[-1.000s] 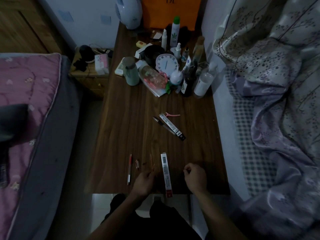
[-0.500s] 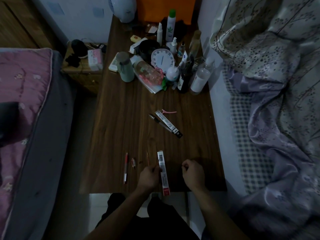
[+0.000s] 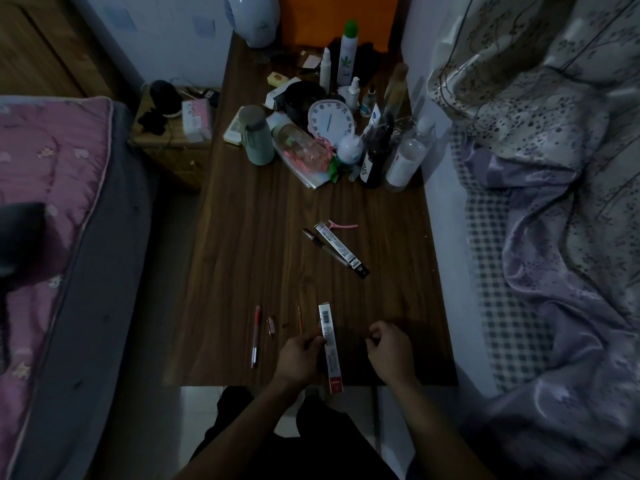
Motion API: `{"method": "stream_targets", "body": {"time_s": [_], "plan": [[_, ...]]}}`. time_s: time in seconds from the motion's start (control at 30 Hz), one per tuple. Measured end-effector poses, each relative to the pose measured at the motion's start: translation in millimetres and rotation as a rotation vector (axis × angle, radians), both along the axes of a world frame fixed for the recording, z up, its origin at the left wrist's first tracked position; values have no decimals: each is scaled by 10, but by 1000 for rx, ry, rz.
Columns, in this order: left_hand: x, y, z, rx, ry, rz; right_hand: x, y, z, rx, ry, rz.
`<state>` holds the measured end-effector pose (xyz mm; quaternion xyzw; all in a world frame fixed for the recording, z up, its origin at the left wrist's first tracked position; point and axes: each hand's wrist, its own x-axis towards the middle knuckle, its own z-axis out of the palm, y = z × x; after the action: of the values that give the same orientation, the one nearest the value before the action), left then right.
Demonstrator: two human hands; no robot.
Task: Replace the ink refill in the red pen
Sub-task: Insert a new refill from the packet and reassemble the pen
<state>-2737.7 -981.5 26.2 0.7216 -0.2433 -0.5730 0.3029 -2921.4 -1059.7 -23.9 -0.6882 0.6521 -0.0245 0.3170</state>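
A pink quilted bed point(image 3: 52, 188) fills the left side, with a small wooden bedside cabinet point(image 3: 173, 147) behind it. On the dark wooden table point(image 3: 249, 258), near its front edge, the red pen point(image 3: 255, 336) lies lengthwise, apart from both hands. Just right of it sits a small loose pen part point(image 3: 270, 326), then a thin bare refill point(image 3: 300, 319) lying on the wood. The left hand point(image 3: 300, 353) has its fingers curled, the fingertips pinching the left edge of a long white refill packet point(image 3: 329, 344) about halfway along. The packet's red end juts over the table's front edge. Farther back lie a dark pen point(image 3: 317, 242), a second packet with a black end point(image 3: 343, 249) touching it, and a pink hair clip point(image 3: 343, 225). Bottles and a white clock point(image 3: 330, 121) crowd the far end. The right hand point(image 3: 391, 348) rests near the front edge, clear of the packet. Its fingers are curled in and its thumb meets its forefinger, with nothing visible between them. Floral bedding point(image 3: 554, 168) lies at the right.
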Motion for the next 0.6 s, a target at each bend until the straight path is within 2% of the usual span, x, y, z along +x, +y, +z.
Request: {"method": "stream_targets", "body": {"time_s": [0.17,0.23,0.33,0.47,0.6], "plan": [[76,78,104,-32,-8,-32,57,80,193,-51,-92,-128],[124,113,129,-55,-70,-59,135,137,303,-16,-159,-166],[190,160,175,-75,-159,-121,342,226,492,137,-265,-162],[241,230,266,-147,-197,-215,675,330,678,436,-585,-210],[304,272,330,-191,-166,-255,833,364,700,592,-678,-179]]}}
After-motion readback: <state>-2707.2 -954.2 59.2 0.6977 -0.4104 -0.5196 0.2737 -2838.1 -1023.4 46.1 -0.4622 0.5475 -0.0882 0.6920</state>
